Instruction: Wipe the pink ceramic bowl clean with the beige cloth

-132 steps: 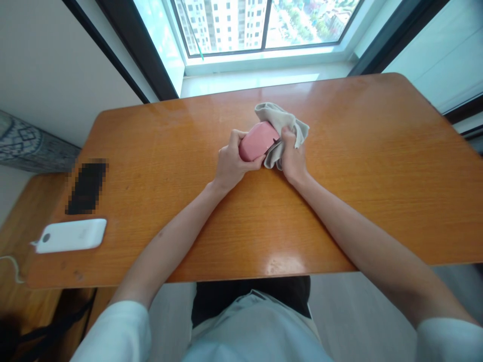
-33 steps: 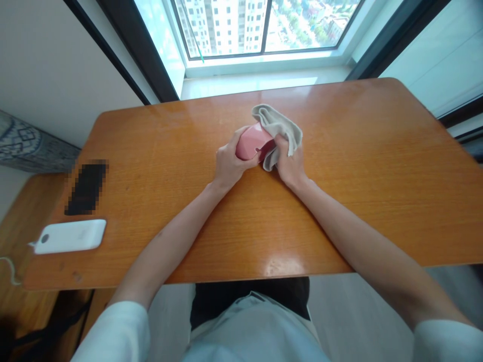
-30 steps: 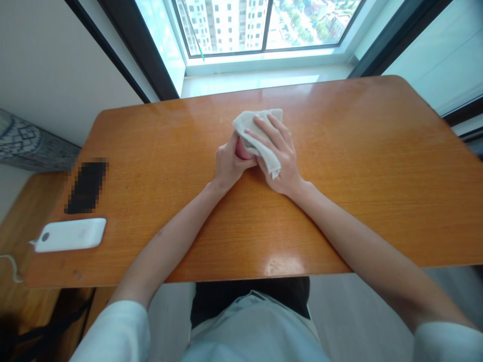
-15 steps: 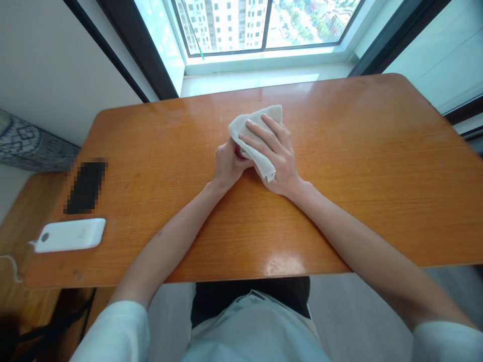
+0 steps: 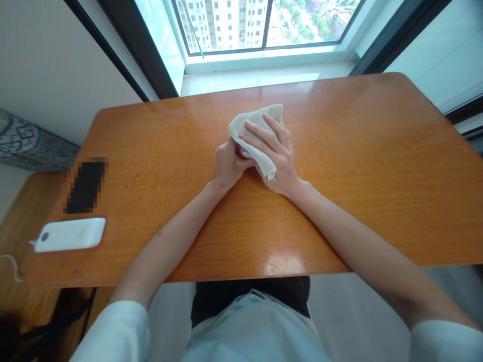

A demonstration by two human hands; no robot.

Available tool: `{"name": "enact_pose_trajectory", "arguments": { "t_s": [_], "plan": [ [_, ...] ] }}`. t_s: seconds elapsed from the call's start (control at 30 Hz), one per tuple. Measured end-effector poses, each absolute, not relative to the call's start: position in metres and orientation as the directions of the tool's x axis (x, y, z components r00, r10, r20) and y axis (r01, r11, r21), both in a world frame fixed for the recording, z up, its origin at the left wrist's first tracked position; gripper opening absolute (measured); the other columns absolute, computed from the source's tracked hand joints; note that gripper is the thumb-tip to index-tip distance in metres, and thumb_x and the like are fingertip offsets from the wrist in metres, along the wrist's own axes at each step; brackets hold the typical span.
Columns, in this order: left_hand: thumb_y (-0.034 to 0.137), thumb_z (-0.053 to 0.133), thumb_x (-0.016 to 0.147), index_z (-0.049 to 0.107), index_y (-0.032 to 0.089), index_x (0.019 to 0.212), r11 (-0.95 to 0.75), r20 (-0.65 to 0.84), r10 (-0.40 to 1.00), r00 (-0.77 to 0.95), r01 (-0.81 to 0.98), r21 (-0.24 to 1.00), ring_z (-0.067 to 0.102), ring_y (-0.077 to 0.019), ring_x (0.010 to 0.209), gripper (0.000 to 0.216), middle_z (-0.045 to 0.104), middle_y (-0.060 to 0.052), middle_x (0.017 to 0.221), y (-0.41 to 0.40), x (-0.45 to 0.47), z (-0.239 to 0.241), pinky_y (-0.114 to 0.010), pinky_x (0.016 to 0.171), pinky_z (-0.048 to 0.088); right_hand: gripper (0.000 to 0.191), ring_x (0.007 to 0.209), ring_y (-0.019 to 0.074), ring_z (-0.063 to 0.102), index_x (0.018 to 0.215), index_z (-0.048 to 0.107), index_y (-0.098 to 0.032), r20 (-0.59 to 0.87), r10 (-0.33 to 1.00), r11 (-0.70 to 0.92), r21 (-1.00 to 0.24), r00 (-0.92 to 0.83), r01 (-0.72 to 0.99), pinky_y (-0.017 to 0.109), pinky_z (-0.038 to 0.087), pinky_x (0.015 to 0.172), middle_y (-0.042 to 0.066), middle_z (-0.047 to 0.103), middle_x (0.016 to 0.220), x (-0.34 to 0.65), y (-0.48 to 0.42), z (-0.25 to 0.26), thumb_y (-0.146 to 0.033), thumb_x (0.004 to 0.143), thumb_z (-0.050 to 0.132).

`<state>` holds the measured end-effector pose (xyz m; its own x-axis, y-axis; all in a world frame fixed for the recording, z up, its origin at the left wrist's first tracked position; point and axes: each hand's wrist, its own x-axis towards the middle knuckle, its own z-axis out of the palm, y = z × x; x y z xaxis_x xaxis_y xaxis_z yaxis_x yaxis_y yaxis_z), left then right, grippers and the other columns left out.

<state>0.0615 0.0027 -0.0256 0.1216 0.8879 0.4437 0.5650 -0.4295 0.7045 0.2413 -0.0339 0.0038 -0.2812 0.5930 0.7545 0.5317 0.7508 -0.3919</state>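
A white cloth [image 5: 256,120] is draped over the place where my two hands meet, above the middle of the wooden table. My right hand [image 5: 277,151] lies on top of the cloth, its fingers bent over it and pressing it down. From the left side, my left hand [image 5: 228,163] curls in under the cloth, thumb pointing right; its other fingers are mostly covered. A small reddish patch shows between the left hand and the cloth, but I cannot tell what it is.
On the left of the table [image 5: 169,151] lie a dark pixelated rectangle [image 5: 86,186] and a white phone-like device [image 5: 71,235] with a cable at its end. Behind the table's far edge is a window [image 5: 264,25]. A patterned fabric item [image 5: 33,143] stands at the far left.
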Motion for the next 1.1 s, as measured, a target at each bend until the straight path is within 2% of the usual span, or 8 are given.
{"name": "enact_pose_trajectory", "arguments": {
  "t_s": [0.2, 0.3, 0.43, 0.5, 0.7, 0.77, 0.93, 1.1],
  "plan": [
    [0.051, 0.083, 0.09, 0.064, 0.03, 0.145, -0.483, 0.518, 0.849, 0.107, 0.556, 0.677, 0.077, -0.019, 0.095, 0.062, 0.084, -0.001, 0.126, -0.009, 0.067, -0.009, -0.031, 0.086, 0.058, 0.059, 0.121, 0.0275, 0.08, 0.123, 0.082, -0.03, 0.456, 0.857, 0.391, -0.878, 0.238, 0.276, 0.051, 0.063, 0.117, 0.003, 0.086, 0.111, 0.254, -0.002, -0.03, -0.075, 0.109, 0.046],
    [0.05, 0.085, 0.087, 0.065, 0.03, 0.143, -0.486, 0.524, 0.845, 0.104, 0.557, 0.673, 0.077, -0.0192, 0.092, 0.063, 0.084, -0.002, 0.123, -0.008, 0.065, -0.011, -0.031, 0.083, 0.058, 0.055, 0.132, 0.0295, 0.076, 0.129, 0.08, -0.031, 0.531, 0.832, 0.464, -0.824, 0.158, 0.325, 0.053, 0.059, 0.123, 0.004, 0.085, 0.124, 0.253, -0.01, -0.023, -0.072, 0.109, 0.049],
    [0.059, 0.083, 0.089, 0.072, 0.024, 0.122, -0.449, 0.476, 0.871, 0.12, 0.587, 0.674, 0.073, -0.0207, 0.075, 0.05, 0.082, -0.003, 0.091, 0.001, 0.06, -0.024, -0.035, 0.07, 0.055, 0.051, 0.165, 0.0348, 0.051, 0.149, 0.071, -0.043, 0.731, 0.64, 0.738, -0.496, -0.239, 0.458, 0.065, 0.034, 0.142, -0.002, 0.07, 0.159, 0.245, -0.032, 0.006, -0.069, 0.109, 0.055],
    [0.062, 0.083, 0.089, 0.073, 0.023, 0.113, -0.43, 0.454, 0.883, 0.122, 0.598, 0.676, 0.071, -0.0201, 0.07, 0.047, 0.078, -0.002, 0.081, 0.002, 0.06, -0.026, -0.035, 0.067, 0.053, 0.051, 0.167, 0.0355, 0.047, 0.15, 0.07, -0.045, 0.732, 0.612, 0.763, -0.449, -0.298, 0.465, 0.068, 0.031, 0.142, -0.003, 0.068, 0.161, 0.244, -0.031, 0.009, -0.07, 0.108, 0.054],
    [0.045, 0.087, 0.087, 0.065, 0.03, 0.144, -0.496, 0.529, 0.841, 0.111, 0.551, 0.672, 0.078, -0.0195, 0.092, 0.062, 0.084, -0.001, 0.122, -0.008, 0.067, -0.01, -0.032, 0.083, 0.058, 0.062, 0.127, 0.0287, 0.079, 0.128, 0.08, -0.031, 0.536, 0.829, 0.462, -0.817, 0.158, 0.344, 0.052, 0.063, 0.118, 0.004, 0.085, 0.116, 0.25, -0.011, -0.016, -0.075, 0.111, 0.038],
    [0.047, 0.086, 0.088, 0.063, 0.03, 0.146, -0.495, 0.524, 0.844, 0.118, 0.55, 0.673, 0.078, -0.0199, 0.095, 0.064, 0.083, -0.002, 0.126, -0.007, 0.066, -0.011, -0.031, 0.085, 0.058, 0.061, 0.128, 0.0296, 0.078, 0.131, 0.079, -0.032, 0.545, 0.824, 0.468, -0.808, 0.153, 0.359, 0.053, 0.063, 0.118, 0.005, 0.085, 0.121, 0.249, -0.016, -0.013, -0.076, 0.11, 0.042],
    [0.062, 0.089, 0.085, 0.07, 0.023, 0.128, -0.447, 0.464, 0.876, 0.129, 0.578, 0.683, 0.074, -0.0208, 0.075, 0.061, 0.081, -0.002, 0.088, 0.001, 0.062, -0.023, -0.034, 0.07, 0.054, 0.055, 0.166, 0.0365, 0.049, 0.147, 0.072, -0.041, 0.712, 0.659, 0.711, -0.486, -0.242, 0.508, 0.068, 0.034, 0.14, 0.0, 0.07, 0.159, 0.241, -0.034, 0.01, -0.073, 0.107, 0.052],
    [0.048, 0.088, 0.087, 0.065, 0.028, 0.143, -0.472, 0.515, 0.852, 0.099, 0.572, 0.671, 0.078, -0.02, 0.09, 0.063, 0.084, -0.001, 0.113, -0.007, 0.067, -0.013, -0.031, 0.08, 0.057, 0.064, 0.136, 0.0315, 0.074, 0.128, 0.078, -0.03, 0.572, 0.812, 0.478, -0.767, 0.119, 0.428, 0.054, 0.061, 0.12, 0.007, 0.085, 0.121, 0.247, -0.017, -0.007, -0.078, 0.109, 0.042]
  ]
}}
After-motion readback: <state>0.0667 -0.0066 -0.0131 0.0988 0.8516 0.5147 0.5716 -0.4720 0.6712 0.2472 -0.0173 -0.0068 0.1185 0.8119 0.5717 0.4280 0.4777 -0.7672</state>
